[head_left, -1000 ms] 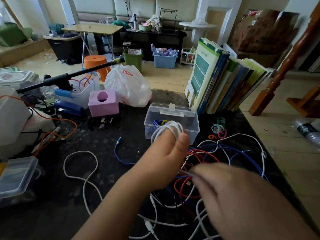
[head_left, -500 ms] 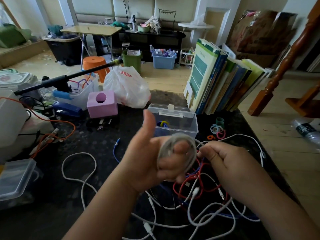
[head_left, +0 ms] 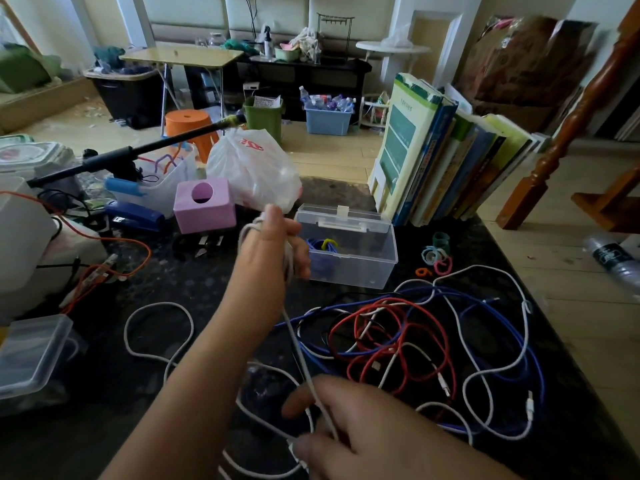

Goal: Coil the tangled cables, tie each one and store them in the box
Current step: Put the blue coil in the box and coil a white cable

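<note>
The white cable (head_left: 290,261) is looped in turns around my left hand (head_left: 268,251), whose fingers curl to hold the coil above the tabletop (head_left: 194,282). From there its free length runs taut down to my right hand (head_left: 360,424), where my fingers pinch it low and close to me. More of the same white cable lies in slack loops on the dark tabletop to the left. To the right sits the tangle of red, blue and white cables (head_left: 426,344). Just beyond my left hand stands the clear box (head_left: 349,251), lid open, a tied blue coil (head_left: 323,245) inside. Hair ties (head_left: 436,254) lie beside it, near leaning books (head_left: 443,154).
</note>
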A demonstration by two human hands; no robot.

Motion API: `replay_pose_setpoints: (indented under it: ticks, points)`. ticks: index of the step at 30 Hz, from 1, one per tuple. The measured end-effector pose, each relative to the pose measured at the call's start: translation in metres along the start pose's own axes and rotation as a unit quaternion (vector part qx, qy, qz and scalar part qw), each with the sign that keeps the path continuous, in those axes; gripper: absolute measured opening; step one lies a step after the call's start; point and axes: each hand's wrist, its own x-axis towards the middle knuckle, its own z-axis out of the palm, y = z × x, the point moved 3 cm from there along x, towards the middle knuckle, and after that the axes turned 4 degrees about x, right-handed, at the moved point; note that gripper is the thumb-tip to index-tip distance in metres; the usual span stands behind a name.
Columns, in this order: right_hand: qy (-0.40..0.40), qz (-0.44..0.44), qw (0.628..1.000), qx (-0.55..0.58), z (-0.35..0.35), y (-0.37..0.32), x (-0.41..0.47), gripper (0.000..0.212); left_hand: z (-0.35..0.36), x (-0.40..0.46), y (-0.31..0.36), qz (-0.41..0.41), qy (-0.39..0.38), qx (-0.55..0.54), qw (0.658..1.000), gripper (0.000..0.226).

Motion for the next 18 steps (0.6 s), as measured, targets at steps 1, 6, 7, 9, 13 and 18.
replay_pose_setpoints:
  ticks: [1, 6, 7, 9, 13, 18]
  points:
    - [0.01, -0.009, 0.999, 0.031, -0.003, -0.007, -0.005, 0.017, 0.0, -0.001, -0.003, 0.007, -0.008, 0.059, 0.998, 0.062]
    - [0.09, -0.061, 0.973, 0.201, -0.031, -0.025, -0.03, 0.009, 0.012, -0.021, -0.018, 0.065, -0.159, 0.245, 0.954, 0.095]
    - [0.124, -0.077, 0.971, 0.191, -0.039, -0.026, -0.033, 0.015, 0.011, -0.024, -0.018, 0.041, -0.193, 0.251, 0.948, 0.095]
    - [0.216, -0.14, 0.961, 0.101, -0.056, -0.026, -0.035, 0.027, 0.02, -0.029, -0.02, -0.026, -0.266, 0.27, 0.925, 0.094]
    - [0.362, -0.191, 0.912, 0.037, -0.081, -0.016, -0.032, 0.021, 0.02, -0.042, -0.014, -0.038, -0.311, 0.076, 0.946, 0.052]
    - [0.366, -0.144, 0.918, 0.052, -0.092, 0.015, -0.012, 0.028, 0.032, -0.044, -0.001, -0.241, -0.453, -0.158, 0.844, 0.084]
